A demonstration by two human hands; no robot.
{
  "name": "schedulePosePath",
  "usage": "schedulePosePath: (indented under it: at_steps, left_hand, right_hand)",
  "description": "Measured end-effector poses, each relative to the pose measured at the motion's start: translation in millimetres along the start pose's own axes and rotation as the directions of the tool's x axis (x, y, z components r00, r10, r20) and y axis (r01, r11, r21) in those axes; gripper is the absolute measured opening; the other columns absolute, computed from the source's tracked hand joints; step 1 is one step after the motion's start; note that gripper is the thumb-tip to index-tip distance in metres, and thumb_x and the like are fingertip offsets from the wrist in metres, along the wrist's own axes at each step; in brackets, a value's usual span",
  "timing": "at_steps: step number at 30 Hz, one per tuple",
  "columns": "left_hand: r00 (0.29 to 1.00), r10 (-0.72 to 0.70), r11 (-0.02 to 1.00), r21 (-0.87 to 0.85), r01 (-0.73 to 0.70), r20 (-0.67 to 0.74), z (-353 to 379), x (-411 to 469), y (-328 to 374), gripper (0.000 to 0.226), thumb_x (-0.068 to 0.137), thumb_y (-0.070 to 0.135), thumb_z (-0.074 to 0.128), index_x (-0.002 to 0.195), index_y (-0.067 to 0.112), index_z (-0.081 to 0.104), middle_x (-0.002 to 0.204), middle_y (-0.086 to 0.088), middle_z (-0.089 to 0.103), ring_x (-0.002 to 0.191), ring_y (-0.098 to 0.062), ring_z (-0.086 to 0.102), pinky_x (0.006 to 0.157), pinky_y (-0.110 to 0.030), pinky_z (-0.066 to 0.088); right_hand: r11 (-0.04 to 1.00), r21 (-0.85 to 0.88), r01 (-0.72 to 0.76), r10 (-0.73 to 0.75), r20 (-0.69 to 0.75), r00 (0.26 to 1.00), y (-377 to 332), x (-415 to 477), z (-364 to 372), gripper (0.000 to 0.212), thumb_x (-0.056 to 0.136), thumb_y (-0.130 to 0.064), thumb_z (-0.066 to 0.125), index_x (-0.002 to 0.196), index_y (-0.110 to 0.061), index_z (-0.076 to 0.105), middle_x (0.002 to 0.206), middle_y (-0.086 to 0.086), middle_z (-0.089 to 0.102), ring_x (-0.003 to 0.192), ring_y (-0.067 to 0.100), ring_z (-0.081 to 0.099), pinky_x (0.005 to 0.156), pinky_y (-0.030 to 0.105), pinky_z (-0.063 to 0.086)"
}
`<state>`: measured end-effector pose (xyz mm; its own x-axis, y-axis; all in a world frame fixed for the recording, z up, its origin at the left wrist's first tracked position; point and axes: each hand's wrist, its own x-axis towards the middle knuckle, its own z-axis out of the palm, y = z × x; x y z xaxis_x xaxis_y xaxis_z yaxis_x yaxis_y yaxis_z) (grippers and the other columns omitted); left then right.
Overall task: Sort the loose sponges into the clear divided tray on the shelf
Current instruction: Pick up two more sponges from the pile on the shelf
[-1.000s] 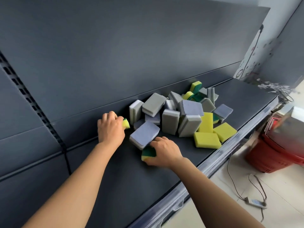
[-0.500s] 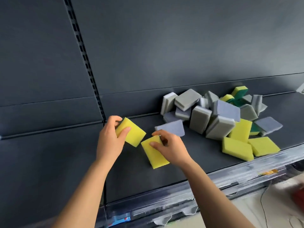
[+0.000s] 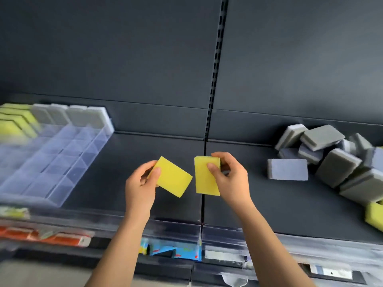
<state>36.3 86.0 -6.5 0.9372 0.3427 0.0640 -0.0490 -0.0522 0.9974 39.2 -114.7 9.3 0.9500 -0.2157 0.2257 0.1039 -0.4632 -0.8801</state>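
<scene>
Head view: the left hand (image 3: 141, 183) pinches the first yellow sponge (image 3: 173, 177) at its left edge, thumb on the top face and the other fingers curled beneath. The right hand (image 3: 230, 179) pinches the second yellow sponge (image 3: 206, 177) near its upper right corner in the same manner. Both sponges appear lifted off the shelf (image 3: 259, 204), side by side and apart, between the two sets of fingers. The clear divided tray (image 3: 83, 162) stands on the shelf well to the left of the left fingers; its far row holds stored yellow sponges (image 3: 12, 123) and stored grey sponges (image 3: 68, 116), while motion blur leaves the nearer compartments uncertain. The loose pile (image 3: 335, 162) lies well to the right of the right fingers. The step in hand is judged to be the carry to the tray. Possible faults from here: each grip sits at an edge or corner only, so soft foam may bend or twist out during a fast sideways move. A sponge presented flat rather than on edge may catch on a divider wall and stay perched on top. Placing two at once divides attention — one may land among the grey sponges. A push against the light tray may slide it along the shelf.
</scene>
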Motion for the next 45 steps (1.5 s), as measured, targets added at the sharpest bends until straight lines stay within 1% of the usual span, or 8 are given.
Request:
schedulePosePath:
  at_steps: [18,23,27,31,34,36,42,45]
  left_hand:
    - [0.994,-0.039,0.999,-0.021,0.037,-0.097,-265.8,52.6,-5.1,0.015,0.086,0.02,0.065,0.091,0.034,0.068,0.097,0.008,0.07,0.091,-0.009,0.064,0.073,-0.024,0.052]
    - [0.986,-0.033,0.999,-0.008,0.033,-0.165,-322.9,68.6,-1.1,0.017,0.086,0.023,0.065,0.088,0.04,0.066,0.096,0.014,0.067,0.09,-0.004,0.063,0.069,-0.015,0.048]
    - [0.975,-0.043,0.999,-0.025,0.038,-0.218,-360.7,91.5,-2.5,0.016,0.086,0.024,0.064,0.091,0.039,0.066,0.102,0.008,0.068,0.095,-0.009,0.062,0.075,-0.023,0.05]
    - [0.973,-0.028,0.998,-0.054,0.016,-0.23,-388.1,125.4,0.7,0.017,0.087,0.021,0.063,0.092,0.036,0.067,0.102,0.005,0.068,0.093,-0.011,0.063,0.067,-0.019,0.053]
    - [0.972,-0.017,1.0,-0.022,0.012,-0.236,-407.3,156.8,0.7,0.017,0.086,0.022,0.064,0.093,0.037,0.068,0.102,0.006,0.069,0.097,-0.013,0.063,0.078,-0.028,0.053]
    - [0.971,-0.02,1.0,-0.023,0.015,-0.239,-419.9,178.5,2.4,0.018,0.087,0.02,0.063,0.09,0.037,0.067,0.099,0.005,0.069,0.096,-0.014,0.063,0.076,-0.027,0.053]
    - [0.973,0.034,0.996,0.082,-0.015,-0.226,-456.9,240.1,2.6,0.017,0.088,0.015,0.063,0.095,0.03,0.068,0.097,0.006,0.068,0.093,-0.013,0.062,0.073,-0.023,0.053]
    - [0.973,0.052,0.99,0.14,-0.02,-0.225,-472.0,267.4,1.0,0.018,0.087,0.014,0.063,0.099,0.026,0.068,0.101,0.002,0.068,0.095,-0.015,0.062,0.079,-0.029,0.053]
  right_hand:
    - [0.987,0.136,0.088,-0.105,0.127,0.986,-131.5,-53.9,243.5,0.013,0.087,-0.023,0.066,0.098,-0.03,0.063,0.08,-0.007,0.061,0.071,0.008,0.054,0.066,0.018,0.044]
    - [0.982,0.153,0.112,-0.139,0.182,0.973,-163.4,-56.4,299.6,0.012,0.087,-0.023,0.066,0.097,-0.03,0.064,0.082,-0.005,0.063,0.074,0.012,0.056,0.067,0.023,0.045]
    - [0.98,0.137,0.142,-0.17,0.213,0.962,-186.6,-44.2,335.9,0.01,0.087,-0.024,0.065,0.096,-0.027,0.064,0.08,-0.009,0.061,0.074,0.008,0.054,0.064,0.022,0.042]
    - [0.973,0.127,0.192,-0.219,0.25,0.943,-213.3,-24.0,371.7,0.01,0.088,-0.025,0.064,0.097,-0.026,0.062,0.083,-0.007,0.061,0.075,0.011,0.054,0.064,0.022,0.042]
    - [0.965,0.168,0.202,-0.241,0.26,0.935,-229.5,-7.6,405.6,0.011,0.086,-0.023,0.066,0.097,-0.025,0.062,0.081,-0.006,0.06,0.075,0.011,0.053,0.064,0.022,0.043]
    - [0.961,0.189,0.203,-0.249,0.26,0.933,-238.0,3.6,430.7,0.012,0.085,-0.023,0.068,0.096,-0.025,0.062,0.081,-0.004,0.06,0.074,0.012,0.052,0.066,0.026,0.045]
    - [0.95,0.217,0.222,-0.275,0.251,0.928,-255.5,30.6,492.8,0.015,0.083,-0.023,0.07,0.093,-0.025,0.06,0.075,-0.009,0.057,0.07,0.01,0.052,0.064,0.025,0.045]
    - [0.956,0.203,0.213,-0.259,0.242,0.935,-263.6,40.1,513.4,0.018,0.081,-0.023,0.073,0.093,-0.026,0.059,0.078,-0.007,0.058,0.075,0.014,0.055,0.067,0.024,0.047]
